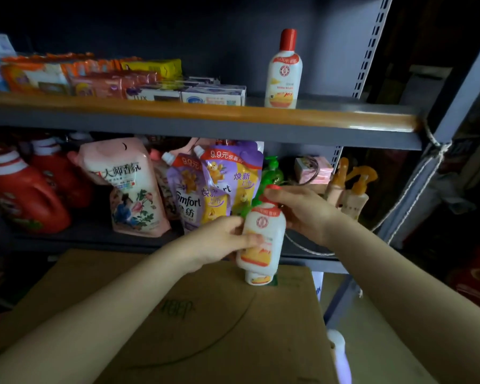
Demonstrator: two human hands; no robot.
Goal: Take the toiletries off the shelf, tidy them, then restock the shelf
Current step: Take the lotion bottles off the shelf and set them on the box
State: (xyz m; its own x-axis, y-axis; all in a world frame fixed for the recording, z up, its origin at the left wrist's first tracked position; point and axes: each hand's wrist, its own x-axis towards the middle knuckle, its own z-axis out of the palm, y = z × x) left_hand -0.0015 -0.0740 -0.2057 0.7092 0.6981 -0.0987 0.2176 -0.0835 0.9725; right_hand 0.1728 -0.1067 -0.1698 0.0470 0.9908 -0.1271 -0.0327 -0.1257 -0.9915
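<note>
I hold a white lotion bottle with a red cap upright above a cardboard box. My right hand grips its cap and neck from the right. My left hand touches the bottle's lower body from the left with extended fingers. Right under it a second small white bottle stands on the box, mostly hidden. A matching red-capped bottle stands alone on the upper shelf at the right.
Soap boxes and packets fill the upper shelf's left. On the lower shelf sit red detergent jugs, refill pouches, a green pump bottle and orange spray bottles. A grey upright with rope stands at right.
</note>
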